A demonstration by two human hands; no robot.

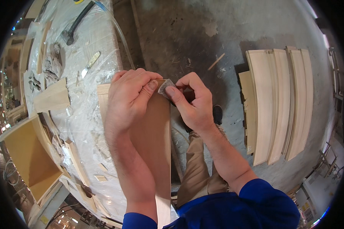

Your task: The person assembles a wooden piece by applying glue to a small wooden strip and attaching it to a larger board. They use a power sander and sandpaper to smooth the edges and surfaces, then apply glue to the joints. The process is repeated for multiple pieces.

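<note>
A pale wooden panel lies along the right side of the plastic-covered table, running lengthwise away from me. My left hand closes over its far end, fingers bent across the edge and the thumb near the corner. My right hand pinches a small folded grey piece of sandpaper between thumb and fingers. That piece touches the panel's far right corner, just beside my left thumb. The underside of the panel is hidden.
On the table lie a hammer, a putty knife, a crumpled cloth and wood offcuts. An open wooden box stands at the left. Several long panels are stacked on the floor to the right. A clear hose hangs off the table's edge.
</note>
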